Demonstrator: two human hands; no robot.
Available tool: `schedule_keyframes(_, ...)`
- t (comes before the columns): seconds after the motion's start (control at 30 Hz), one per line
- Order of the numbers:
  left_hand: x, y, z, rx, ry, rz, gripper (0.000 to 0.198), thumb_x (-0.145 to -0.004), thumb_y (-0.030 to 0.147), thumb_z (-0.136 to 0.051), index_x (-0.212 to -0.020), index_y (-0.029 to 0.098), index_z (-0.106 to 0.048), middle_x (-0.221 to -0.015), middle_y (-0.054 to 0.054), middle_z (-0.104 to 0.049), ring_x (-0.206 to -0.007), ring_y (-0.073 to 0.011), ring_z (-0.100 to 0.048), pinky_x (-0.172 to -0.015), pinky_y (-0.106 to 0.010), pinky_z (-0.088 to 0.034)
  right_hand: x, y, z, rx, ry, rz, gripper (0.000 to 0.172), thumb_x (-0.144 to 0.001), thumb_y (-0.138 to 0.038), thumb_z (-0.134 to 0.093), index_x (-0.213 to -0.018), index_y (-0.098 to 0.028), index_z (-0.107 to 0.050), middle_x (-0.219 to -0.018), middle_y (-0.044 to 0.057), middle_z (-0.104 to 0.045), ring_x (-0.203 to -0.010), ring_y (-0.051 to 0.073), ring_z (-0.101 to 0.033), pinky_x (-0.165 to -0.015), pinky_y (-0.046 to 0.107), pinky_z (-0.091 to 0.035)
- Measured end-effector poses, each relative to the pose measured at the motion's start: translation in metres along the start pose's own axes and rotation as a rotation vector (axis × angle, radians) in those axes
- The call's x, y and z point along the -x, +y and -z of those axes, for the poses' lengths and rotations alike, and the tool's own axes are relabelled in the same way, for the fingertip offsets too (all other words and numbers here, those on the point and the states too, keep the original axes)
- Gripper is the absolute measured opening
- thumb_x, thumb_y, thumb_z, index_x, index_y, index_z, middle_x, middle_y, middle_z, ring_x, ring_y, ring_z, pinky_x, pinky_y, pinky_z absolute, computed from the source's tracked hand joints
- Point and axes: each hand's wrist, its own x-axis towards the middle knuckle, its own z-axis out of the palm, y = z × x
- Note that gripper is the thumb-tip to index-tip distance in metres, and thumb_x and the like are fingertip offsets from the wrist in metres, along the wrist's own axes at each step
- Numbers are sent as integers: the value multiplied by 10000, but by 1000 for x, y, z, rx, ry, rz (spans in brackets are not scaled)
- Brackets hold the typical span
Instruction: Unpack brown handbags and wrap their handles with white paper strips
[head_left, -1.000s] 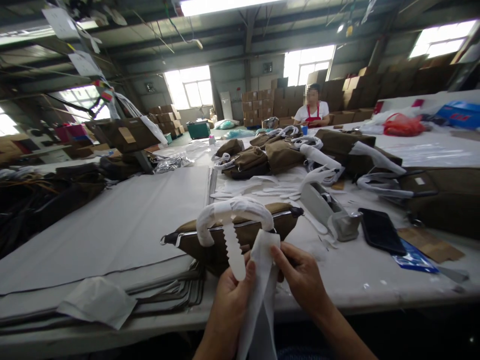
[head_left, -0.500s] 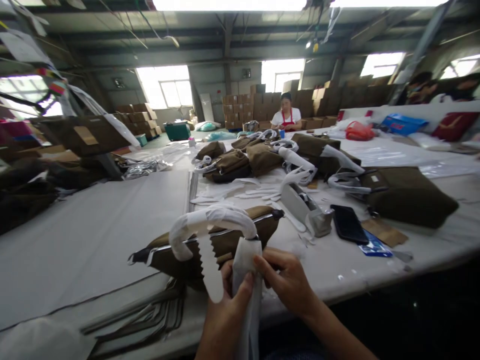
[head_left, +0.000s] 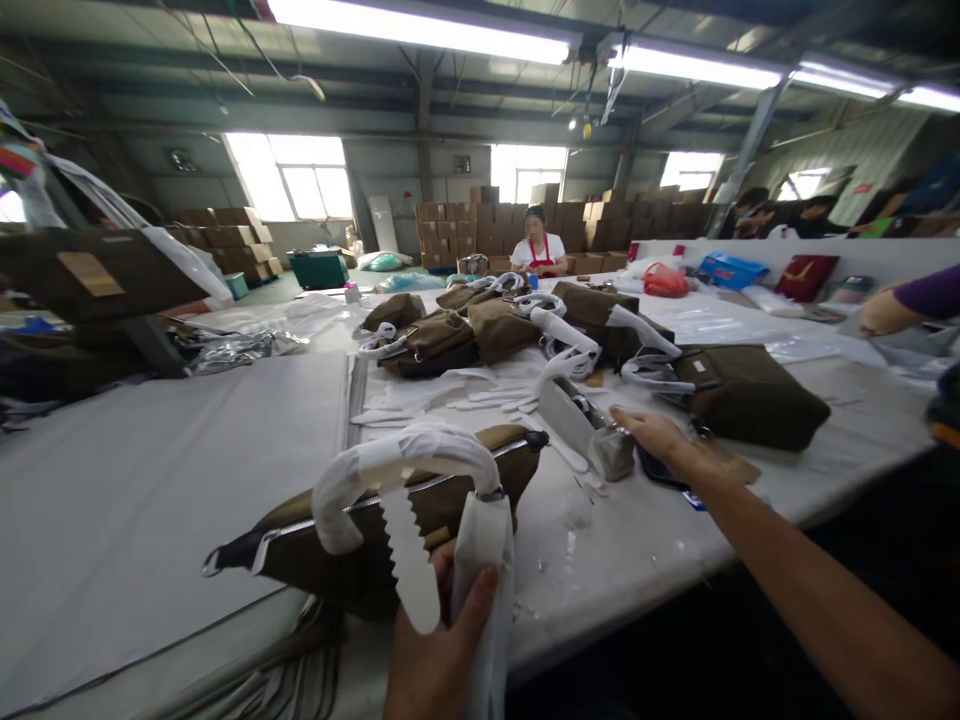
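Observation:
A brown handbag point(head_left: 300, 565) with a zipped top lies in front of me, its arched handle point(head_left: 409, 448) wrapped in white material. From the handle hangs a white strip with toothed edges point(head_left: 409, 560). My left hand point(head_left: 442, 640) is closed around a white-wrapped strap point(head_left: 480, 540) at the bag's near side, thumb on top. My right hand point(head_left: 664, 440) reaches out to the grey tape dispenser point(head_left: 570, 420), its fingertips pinched at the near end. Whatever lies between those fingertips is too small to make out. A dark phone point(head_left: 654, 470) is partly hidden under that hand.
Several brown bags point(head_left: 442, 335) with wrapped handles stand farther back, another brown bag point(head_left: 757, 395) to the right. Loose white strips point(head_left: 480, 403) lie behind the dispenser. A co-worker point(head_left: 538, 250) sits across the table; another person's arm point(head_left: 907, 305) enters at right.
My right hand has left the wrapped strap and moved right and forward to the tape dispenser. My left hand keeps its hold on the strap. The view has turned right.

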Motion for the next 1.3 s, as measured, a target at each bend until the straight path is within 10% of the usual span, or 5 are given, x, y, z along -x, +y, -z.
schedule_keyframes(0.43, -2, 1, 0, -3, -30, 45, 622, -690, 625, -765, -1097, 159, -697, -1016, -114, -769, -1035, -351, -673, -950, -416, -479, 32, -4, 34, -389, -47, -135, 255, -837, -488, -676, -806, -254, -771, -1207, 55, -731, -1273, 261, -571, -1038, 379, -492)
schedule_keyframes(0.93, -3, -3, 1, -15, 11, 29, 634, -660, 616, -797, -1090, 156, -721, -1044, -131, -762, -988, -349, -691, -881, -408, -514, 66, 60, -7, -424, 105, -176, 438, -541, -503, -896, -759, -152, -749, -737, 97, -739, -595, 165, -644, -514, 261, -544)
schedule_keyframes(1.1, -4, -4, 1, -22, 5, 12, 610, -684, 599, -791, -1100, 160, -718, -1009, -116, -772, -977, -332, -698, -912, -411, -509, 115, 26, -7, -350, 63, 7, 432, -659, -533, -846, -872, -163, -775, -807, 87, -752, -711, 179, -656, -652, 270, -554)
schedule_keyframes(1.3, -3, -2, -1, 7, -5, -4, 582, -705, 550, -799, -1116, 148, -707, -1024, -128, -775, -973, -325, -712, -871, -388, -539, 191, -68, -25, -378, -438, 421, 205, -891, -364, -697, -846, -170, -744, -732, 51, -710, -670, 154, -654, -636, 241, -527)
